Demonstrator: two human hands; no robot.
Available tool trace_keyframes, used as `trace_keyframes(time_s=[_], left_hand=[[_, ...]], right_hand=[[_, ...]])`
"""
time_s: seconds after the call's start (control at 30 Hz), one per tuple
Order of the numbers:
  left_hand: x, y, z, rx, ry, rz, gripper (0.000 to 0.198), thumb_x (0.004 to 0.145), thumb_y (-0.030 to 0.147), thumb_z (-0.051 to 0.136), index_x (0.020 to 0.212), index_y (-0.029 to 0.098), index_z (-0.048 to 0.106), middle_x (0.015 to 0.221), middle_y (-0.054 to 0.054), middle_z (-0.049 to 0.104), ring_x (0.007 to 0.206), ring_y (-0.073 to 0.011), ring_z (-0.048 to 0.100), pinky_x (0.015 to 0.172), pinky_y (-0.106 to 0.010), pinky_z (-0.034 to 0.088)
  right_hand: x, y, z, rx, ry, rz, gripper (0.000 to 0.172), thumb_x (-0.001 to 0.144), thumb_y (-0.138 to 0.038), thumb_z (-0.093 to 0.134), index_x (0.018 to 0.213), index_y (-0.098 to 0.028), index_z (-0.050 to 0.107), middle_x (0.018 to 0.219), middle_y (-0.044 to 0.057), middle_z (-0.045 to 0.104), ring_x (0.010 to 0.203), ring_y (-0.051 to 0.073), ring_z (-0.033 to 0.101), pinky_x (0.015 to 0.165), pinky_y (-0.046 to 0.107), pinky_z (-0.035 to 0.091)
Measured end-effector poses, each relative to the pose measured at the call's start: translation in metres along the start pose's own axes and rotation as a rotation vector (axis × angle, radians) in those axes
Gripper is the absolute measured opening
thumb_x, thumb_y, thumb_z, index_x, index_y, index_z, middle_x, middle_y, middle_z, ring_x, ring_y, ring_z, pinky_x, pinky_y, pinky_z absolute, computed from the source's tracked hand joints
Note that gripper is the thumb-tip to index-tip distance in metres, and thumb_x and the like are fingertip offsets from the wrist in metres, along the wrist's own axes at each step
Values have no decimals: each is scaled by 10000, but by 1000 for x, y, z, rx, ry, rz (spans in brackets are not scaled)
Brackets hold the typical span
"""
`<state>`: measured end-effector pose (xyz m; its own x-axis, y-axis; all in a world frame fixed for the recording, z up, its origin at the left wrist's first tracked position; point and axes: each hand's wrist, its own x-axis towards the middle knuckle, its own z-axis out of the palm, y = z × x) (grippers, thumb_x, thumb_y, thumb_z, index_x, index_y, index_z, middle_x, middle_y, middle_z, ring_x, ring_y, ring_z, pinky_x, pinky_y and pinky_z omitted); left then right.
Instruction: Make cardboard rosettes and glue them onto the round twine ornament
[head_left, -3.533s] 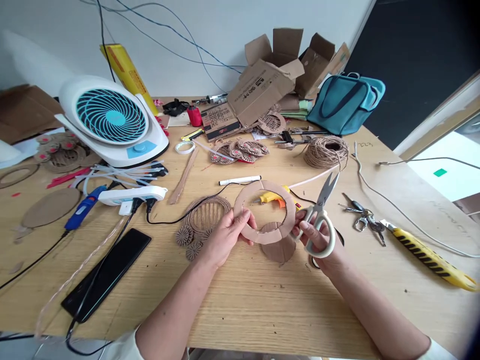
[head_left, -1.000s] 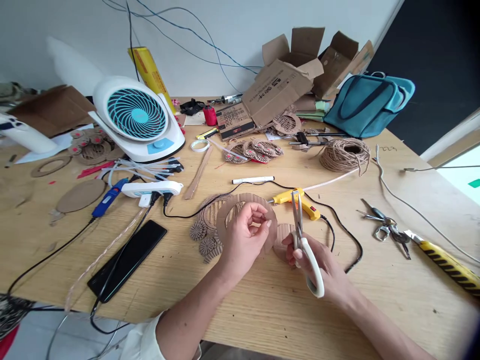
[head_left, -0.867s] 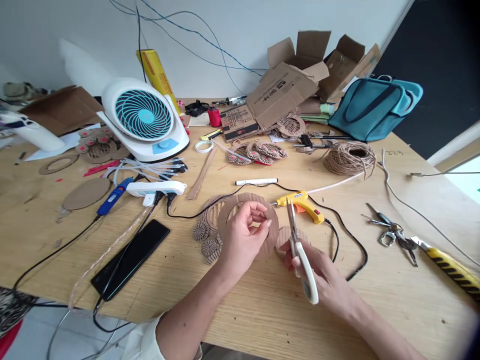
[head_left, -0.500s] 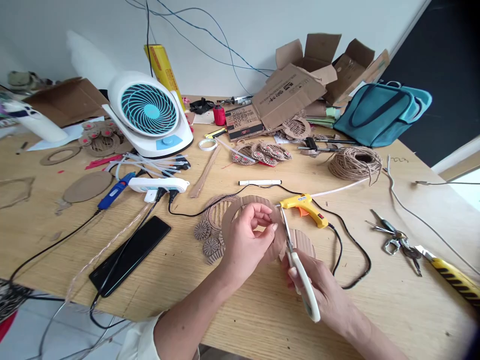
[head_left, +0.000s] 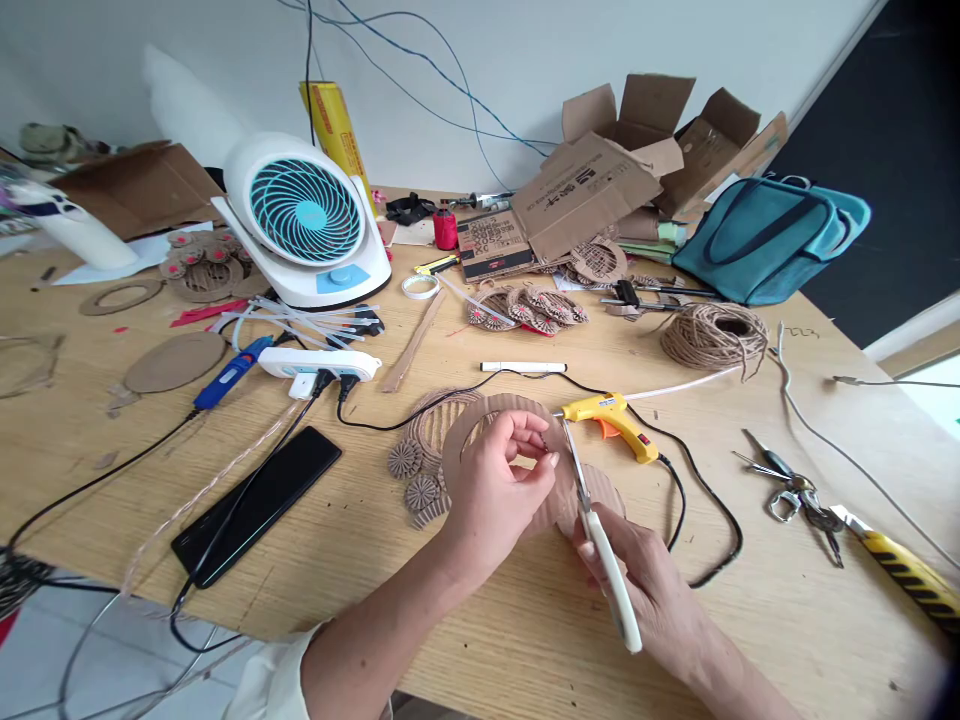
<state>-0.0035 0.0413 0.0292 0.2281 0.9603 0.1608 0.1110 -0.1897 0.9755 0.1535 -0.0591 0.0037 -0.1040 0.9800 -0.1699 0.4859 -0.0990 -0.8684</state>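
Observation:
My left hand (head_left: pixel 504 490) is closed, thumb and fingertips pinched at a brown cardboard ring (head_left: pixel 517 403). The ring's corrugated edge shows behind the fingers; its lower part is hidden by the hand. My right hand (head_left: pixel 637 570) grips white-handled scissors (head_left: pixel 611 575), blades pointing up and away along the ring's right side. The blades look nearly together. Another curved corrugated piece (head_left: pixel 604 490) shows just right of the blades. Beneath and left of the ring lie a slatted cardboard round (head_left: pixel 435 425) and small pleated cardboard rosettes (head_left: pixel 421 492).
A yellow glue gun (head_left: pixel 609 412) lies just beyond the scissors, its black cord looping right. Around are a white marker (head_left: pixel 523 367), twine roll (head_left: pixel 712 335), keys (head_left: pixel 802 490), yellow cutter (head_left: pixel 907 575), phone (head_left: pixel 259 505), power strip (head_left: pixel 322 365), fan (head_left: pixel 307 225) and teal bag (head_left: pixel 772 240).
The scissors' handles have come closer together and the blades have narrowed. The curved piece right of the blades has shifted slightly. My left hand keeps its pinch; the view has moved a little.

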Motion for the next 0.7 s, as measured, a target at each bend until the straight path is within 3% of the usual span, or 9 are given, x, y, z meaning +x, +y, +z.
trace_keyframes(time_s=[0.7], left_hand=[[0, 8, -1, -46, -26, -66, 235, 754, 114, 649, 975, 167, 592, 883, -39, 646, 773, -124, 662, 599, -181, 555]], right_hand=[[-2, 8, 1, -59, 55, -32, 433, 999, -566, 371, 753, -215, 437, 682, -19, 483, 624, 128, 425, 579, 261, 360]])
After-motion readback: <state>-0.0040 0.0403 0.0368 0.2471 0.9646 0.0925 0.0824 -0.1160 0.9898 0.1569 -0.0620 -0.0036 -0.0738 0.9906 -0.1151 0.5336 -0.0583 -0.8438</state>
